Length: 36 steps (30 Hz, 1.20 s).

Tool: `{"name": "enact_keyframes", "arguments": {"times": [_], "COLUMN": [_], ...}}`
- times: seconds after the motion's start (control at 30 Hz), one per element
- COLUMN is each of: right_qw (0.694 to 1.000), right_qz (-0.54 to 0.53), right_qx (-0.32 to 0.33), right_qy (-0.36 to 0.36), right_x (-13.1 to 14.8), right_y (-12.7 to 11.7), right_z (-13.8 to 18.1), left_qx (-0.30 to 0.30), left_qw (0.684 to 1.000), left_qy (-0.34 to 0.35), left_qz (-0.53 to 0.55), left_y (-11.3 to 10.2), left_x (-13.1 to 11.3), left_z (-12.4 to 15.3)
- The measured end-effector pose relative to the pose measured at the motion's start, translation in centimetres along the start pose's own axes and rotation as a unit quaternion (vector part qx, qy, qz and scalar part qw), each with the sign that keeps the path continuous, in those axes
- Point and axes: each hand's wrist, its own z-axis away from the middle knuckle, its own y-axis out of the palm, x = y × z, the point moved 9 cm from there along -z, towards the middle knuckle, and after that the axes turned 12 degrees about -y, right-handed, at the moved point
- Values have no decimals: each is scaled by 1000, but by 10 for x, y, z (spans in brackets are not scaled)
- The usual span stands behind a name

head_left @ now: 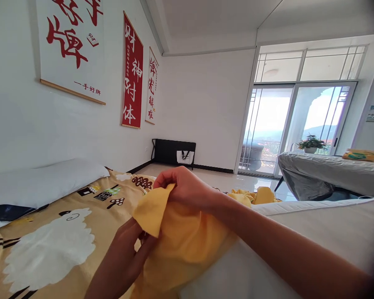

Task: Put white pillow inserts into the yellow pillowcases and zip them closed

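Note:
A plain yellow cloth (187, 241) hangs between my two hands, and its lower part drapes down over something white. My right hand (187, 189) pinches the cloth's upper edge, thumb and fingers closed on it. Lower and to the left, my left hand (127, 249) grips the same cloth near a folded-over flap, its fingertips partly hidden behind the fabric. To the left of my hands spreads a tan sheet (112, 220) printed with a white sheep and small brown trees.
A white pillow (50, 178) lies along the left wall. More yellow fabric (255, 196) is bunched beyond my right forearm. At right stands a table with a grey cover (324, 170), bearing a potted plant (311, 143). A black folded frame (165, 151) leans at the far wall.

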Motion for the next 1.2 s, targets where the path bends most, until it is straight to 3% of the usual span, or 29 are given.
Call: {"name": "enact_keyframes", "arguments": {"times": [0.03, 0.07, 0.17, 0.2, 0.23, 0.37, 0.6, 0.73, 0.83, 1.0, 1.1, 1.2], "right_qw": [1000, 1000, 999, 999, 999, 997, 990, 958, 922, 900, 902, 885], "right_qz": [-11, -20, -22, -12, 3, 64, 106, 241, 353, 411, 425, 463], "right_qx": [-1, 1, 23, 34, 41, 47, 92, 144, 153, 145, 66, -31], "right_qy": [2, 5, 13, 15, 15, -13, -32, -65, -52, -21, -28, -27], "right_x": [-2, -3, -1, 1, 3, 17, 35, 47, 36, 5, 10, 23], "right_y": [1, 2, 11, 15, 19, 28, 37, 15, -16, -41, -55, -83], "right_z": [0, 0, 3, 4, 6, 11, 20, 31, 42, 44, 34, 38], "left_qx": [14, -10, -242, -303, -325, -241, -231, -209, -164, -84, -11, 63], "left_qw": [999, 996, 942, 918, 908, 947, 947, 949, 955, 971, 964, 939], "left_qy": [10, 18, -3, -10, -3, 82, 26, 76, 84, -44, -133, -193], "left_qz": [39, 89, 233, 256, 263, 196, 222, 223, 233, 220, 229, 278], "left_y": [-5, -17, -68, -78, -80, -61, -47, -50, -54, -51, -37, -20], "left_x": [-1, -2, 13, 18, 19, -6, -15, -24, -24, -32, -43, -49], "left_z": [2, 3, 15, 20, 22, 16, 17, 16, 4, -34, -56, -68]}}
